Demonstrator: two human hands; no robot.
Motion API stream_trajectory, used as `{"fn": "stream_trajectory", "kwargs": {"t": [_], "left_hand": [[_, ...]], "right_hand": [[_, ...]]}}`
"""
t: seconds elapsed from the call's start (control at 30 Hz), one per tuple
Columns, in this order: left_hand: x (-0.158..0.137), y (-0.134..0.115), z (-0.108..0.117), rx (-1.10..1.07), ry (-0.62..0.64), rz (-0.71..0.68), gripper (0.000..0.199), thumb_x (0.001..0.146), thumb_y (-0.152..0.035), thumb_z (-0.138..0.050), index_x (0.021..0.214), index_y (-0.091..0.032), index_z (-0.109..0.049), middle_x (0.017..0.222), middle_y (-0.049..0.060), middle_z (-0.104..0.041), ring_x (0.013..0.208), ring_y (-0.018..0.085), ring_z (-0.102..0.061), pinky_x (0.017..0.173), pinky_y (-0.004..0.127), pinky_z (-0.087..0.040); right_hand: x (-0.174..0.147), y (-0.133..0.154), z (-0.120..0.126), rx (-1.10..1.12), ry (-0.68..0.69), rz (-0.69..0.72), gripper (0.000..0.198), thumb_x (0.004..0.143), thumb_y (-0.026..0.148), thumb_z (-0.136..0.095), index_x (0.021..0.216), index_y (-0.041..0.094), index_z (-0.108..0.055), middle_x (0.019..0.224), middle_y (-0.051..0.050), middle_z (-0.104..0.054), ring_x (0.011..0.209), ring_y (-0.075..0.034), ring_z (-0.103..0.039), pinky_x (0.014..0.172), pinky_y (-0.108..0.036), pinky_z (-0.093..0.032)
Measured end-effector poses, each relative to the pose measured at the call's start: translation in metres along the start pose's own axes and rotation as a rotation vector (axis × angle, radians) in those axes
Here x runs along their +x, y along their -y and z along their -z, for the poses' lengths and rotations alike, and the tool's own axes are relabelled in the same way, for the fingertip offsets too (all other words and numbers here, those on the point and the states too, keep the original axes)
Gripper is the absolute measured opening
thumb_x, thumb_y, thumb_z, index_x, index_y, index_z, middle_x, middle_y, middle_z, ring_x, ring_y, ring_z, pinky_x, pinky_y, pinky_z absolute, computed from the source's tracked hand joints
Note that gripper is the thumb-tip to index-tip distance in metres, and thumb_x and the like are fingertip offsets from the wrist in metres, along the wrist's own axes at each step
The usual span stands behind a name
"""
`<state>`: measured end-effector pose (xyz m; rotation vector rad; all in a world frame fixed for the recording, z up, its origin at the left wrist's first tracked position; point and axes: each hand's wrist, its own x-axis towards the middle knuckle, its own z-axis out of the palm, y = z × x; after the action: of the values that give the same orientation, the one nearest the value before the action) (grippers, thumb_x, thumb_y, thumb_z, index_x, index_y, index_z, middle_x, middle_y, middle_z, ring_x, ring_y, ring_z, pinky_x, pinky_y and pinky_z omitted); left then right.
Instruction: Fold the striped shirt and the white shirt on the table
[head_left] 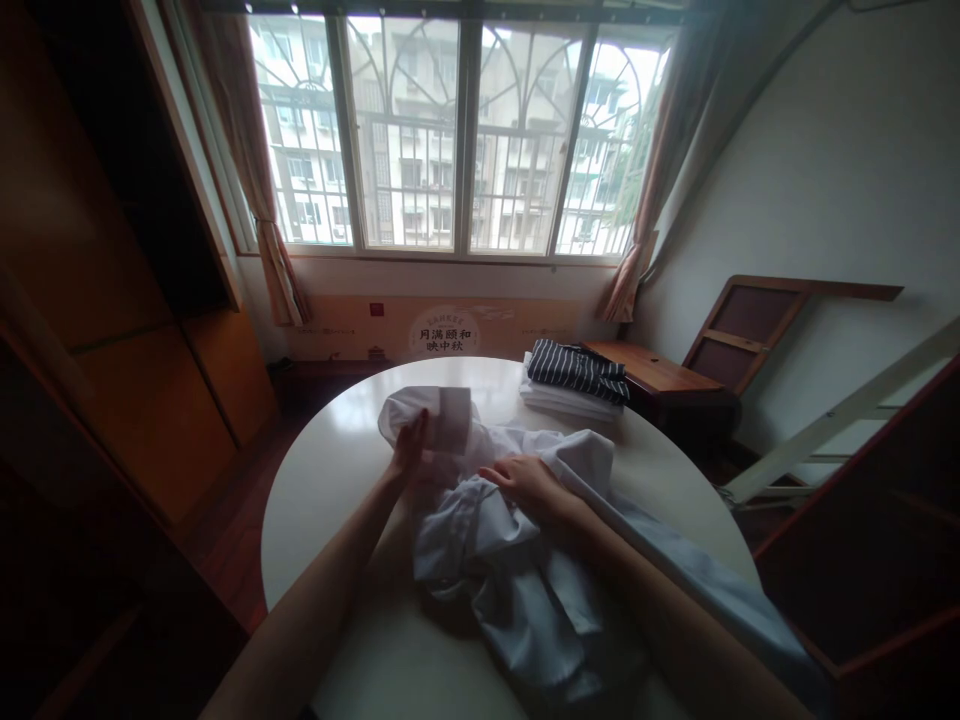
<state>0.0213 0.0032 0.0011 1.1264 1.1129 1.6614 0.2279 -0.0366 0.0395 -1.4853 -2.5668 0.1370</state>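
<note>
A rumpled white long-sleeved shirt (517, 600) lies across the round table, part of it trailing off toward the lower right. My left hand (409, 445) is closed on one end of it near a wide cuff (454, 420), which is raised at the upper left. The thumb shows on the fabric; the other fingers are mostly hidden. My right hand (529, 482) is on the bunched middle of the shirt, fingers curled into the cloth and the thumb pointing left.
The white round table (330, 500) fills the middle. At its far right edge sits a folded stack with a black-and-white striped garment (574, 370) over white cloth (570, 403). Beyond are a wooden cabinet (660, 367), a leaning folding chair (739, 330) and curtained windows.
</note>
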Motion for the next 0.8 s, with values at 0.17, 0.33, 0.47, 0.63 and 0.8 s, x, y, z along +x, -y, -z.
{"fn": "stream_trajectory", "kwargs": {"t": [0.17, 0.33, 0.47, 0.63, 0.8], "left_hand": [[0.015, -0.032, 0.026, -0.24, -0.097, 0.119, 0.025, 0.08, -0.039, -0.048, 0.087, -0.016, -0.057, 0.075, 0.005, -0.066, 0.067, 0.015, -0.062, 0.062, 0.028, -0.049], [0.022, -0.042, 0.058, -0.287, -0.23, 0.274, 0.053, 0.084, -0.054, -0.028, 0.082, -0.013, -0.06, 0.07, 0.009, -0.066, 0.059, 0.015, -0.062, 0.049, 0.024, -0.044], [0.026, -0.036, 0.069, -0.234, -0.338, 0.153, 0.073, 0.082, -0.063, -0.004, 0.109, -0.017, -0.053, 0.105, 0.012, -0.064, 0.085, 0.017, -0.064, 0.061, 0.023, -0.047], [0.029, -0.03, 0.065, -0.139, -0.338, 0.011, 0.058, 0.083, -0.06, -0.024, 0.111, -0.018, -0.053, 0.103, 0.011, -0.064, 0.085, 0.017, -0.063, 0.067, 0.025, -0.046], [0.018, -0.021, 0.055, 0.417, -0.189, 0.075, 0.043, 0.073, -0.055, -0.048, 0.053, -0.018, -0.054, 0.048, 0.002, -0.054, 0.05, 0.016, -0.054, 0.052, 0.026, -0.039]], "right_hand": [[-0.001, -0.002, -0.01, 0.08, 0.018, -0.048, 0.035, 0.079, 0.046, -0.049, 0.065, 0.017, -0.065, 0.064, -0.005, -0.063, 0.055, -0.013, -0.049, 0.051, -0.024, -0.028], [0.001, -0.006, -0.017, 0.186, 0.005, -0.013, 0.023, 0.075, 0.03, -0.052, 0.059, 0.018, -0.064, 0.062, -0.003, -0.063, 0.055, -0.013, -0.048, 0.051, -0.024, -0.028], [0.005, -0.006, -0.022, 0.222, -0.073, -0.071, 0.025, 0.077, 0.027, -0.048, 0.061, 0.018, -0.065, 0.066, -0.005, -0.064, 0.061, -0.014, -0.05, 0.053, -0.025, -0.029], [0.009, -0.008, -0.024, 0.328, -0.137, -0.175, 0.025, 0.076, 0.021, -0.044, 0.059, 0.016, -0.061, 0.058, -0.003, -0.059, 0.055, -0.011, -0.046, 0.052, -0.024, -0.026], [0.01, -0.011, -0.025, 0.4, -0.244, -0.206, 0.025, 0.076, 0.021, -0.041, 0.057, 0.015, -0.056, 0.057, -0.002, -0.056, 0.056, -0.011, -0.045, 0.054, -0.024, -0.028]]}}
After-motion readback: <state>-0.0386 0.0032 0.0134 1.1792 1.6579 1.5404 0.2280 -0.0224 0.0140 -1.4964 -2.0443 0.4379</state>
